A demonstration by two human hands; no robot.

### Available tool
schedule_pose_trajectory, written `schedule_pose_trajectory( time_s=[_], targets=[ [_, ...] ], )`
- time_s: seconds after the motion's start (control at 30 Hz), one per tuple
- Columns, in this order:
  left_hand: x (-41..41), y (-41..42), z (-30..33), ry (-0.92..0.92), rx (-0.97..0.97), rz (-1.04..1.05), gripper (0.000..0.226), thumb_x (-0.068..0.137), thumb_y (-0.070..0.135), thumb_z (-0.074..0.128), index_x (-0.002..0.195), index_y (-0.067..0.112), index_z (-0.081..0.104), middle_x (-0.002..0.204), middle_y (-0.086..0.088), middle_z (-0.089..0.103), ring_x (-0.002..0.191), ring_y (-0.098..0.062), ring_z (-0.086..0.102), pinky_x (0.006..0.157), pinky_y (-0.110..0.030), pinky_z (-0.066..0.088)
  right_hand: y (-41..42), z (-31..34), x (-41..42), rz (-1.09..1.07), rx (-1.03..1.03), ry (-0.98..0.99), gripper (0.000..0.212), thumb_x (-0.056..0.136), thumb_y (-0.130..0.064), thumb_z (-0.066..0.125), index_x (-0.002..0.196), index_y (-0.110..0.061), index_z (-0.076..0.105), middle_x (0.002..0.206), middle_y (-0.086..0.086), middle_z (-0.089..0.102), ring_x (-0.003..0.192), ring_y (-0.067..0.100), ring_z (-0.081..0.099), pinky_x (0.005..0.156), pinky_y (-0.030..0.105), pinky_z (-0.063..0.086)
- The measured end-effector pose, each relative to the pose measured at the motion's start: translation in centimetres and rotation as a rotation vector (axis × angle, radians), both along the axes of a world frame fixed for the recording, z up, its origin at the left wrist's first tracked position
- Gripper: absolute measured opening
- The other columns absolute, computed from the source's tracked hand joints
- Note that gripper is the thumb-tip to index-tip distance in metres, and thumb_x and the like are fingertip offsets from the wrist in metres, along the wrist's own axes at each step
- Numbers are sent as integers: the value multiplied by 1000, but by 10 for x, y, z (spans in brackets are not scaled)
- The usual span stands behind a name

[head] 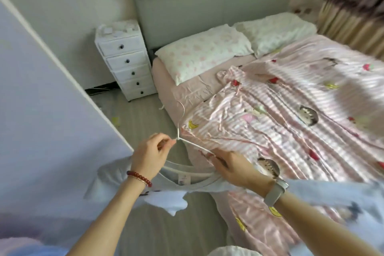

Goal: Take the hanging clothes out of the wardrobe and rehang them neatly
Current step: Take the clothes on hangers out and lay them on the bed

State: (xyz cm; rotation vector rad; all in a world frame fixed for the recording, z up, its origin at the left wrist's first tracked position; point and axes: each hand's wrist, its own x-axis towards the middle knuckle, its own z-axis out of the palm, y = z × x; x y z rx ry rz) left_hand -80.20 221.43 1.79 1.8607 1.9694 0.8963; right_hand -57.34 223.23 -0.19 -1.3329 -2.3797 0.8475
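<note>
Over the bed (207, 91) edge, head view: left hand (148, 155) pinches the white hanger (188, 141) at its neck, hook pointing away. Right hand (232, 167) grips the pale shirt (166, 191) collar just below; hanger arm slants toward it.

Bed (166, 72) with striped pink quilt (291, 110) and two pillows (201, 52). White drawer unit (124, 58) beside padded headboard (207, 6). Curtain (349, 10) at far right.

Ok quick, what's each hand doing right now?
Left hand: pinching the white hanger near its neck.
Right hand: gripping the neckline of the pale shirt.
</note>
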Motion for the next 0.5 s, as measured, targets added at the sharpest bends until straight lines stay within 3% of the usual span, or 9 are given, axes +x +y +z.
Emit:
schedule_pose_trajectory(
  time_s=[0.1, 0.17, 0.27, 0.37, 0.43, 0.5],
  targets=[
    [62, 52, 2, -24, -27, -105, 18, 82, 29, 67, 73, 13, 64, 70, 4, 58, 64, -15, 56, 56, -29, 47, 19, -6, 56, -185, -100, 151, 23, 96, -16, 42, 94, -11, 64, 68, -10, 56, 57, 5, 51, 53, 12, 36],
    [107, 87, 1, -13, -30, -159, 19, 81, 30, 68, 73, 14, 64, 71, 6, 57, 65, -13, 56, 56, -26, 46, 34, -13, 95, -321, -146, 220, 21, 95, -14, 43, 91, -14, 63, 66, -12, 55, 59, 10, 54, 53, 15, 37],
    [180, 134, -2, 0, 5, -215, 17, 81, 29, 68, 76, 13, 66, 76, 2, 61, 70, -15, 58, 61, -25, 45, 53, -23, 153, -513, -148, 328, 16, 95, -17, 44, 89, -22, 57, 59, -11, 54, 47, 1, 50, 46, 15, 35],
    [251, 168, -21, 142, 75, -330, 18, 82, 20, 66, 95, 9, 69, 98, -10, 66, 95, -29, 59, 84, -37, 44, 69, -38, 211, -685, -120, 355, 16, 95, -19, 45, 90, -22, 59, 49, -11, 49, 39, 5, 42, 42, 18, 31],
    [292, 179, -43, 214, -15, -429, 40, 85, 23, 61, 124, 12, 56, 129, -14, 50, 126, -31, 39, 105, -44, 27, 79, -52, 250, -795, -121, 362, 16, 94, -17, 46, 93, -17, 62, 49, -11, 48, 39, 6, 40, 43, 23, 32],
    [324, 184, -70, 246, -123, -507, 58, 89, 29, 53, 142, 21, 30, 151, -8, 20, 141, -27, 9, 113, -46, 10, 87, -69, 289, -883, -127, 345, 17, 94, -14, 45, 94, -15, 62, 57, -14, 51, 40, 4, 41, 44, 23, 34]
  ],
)
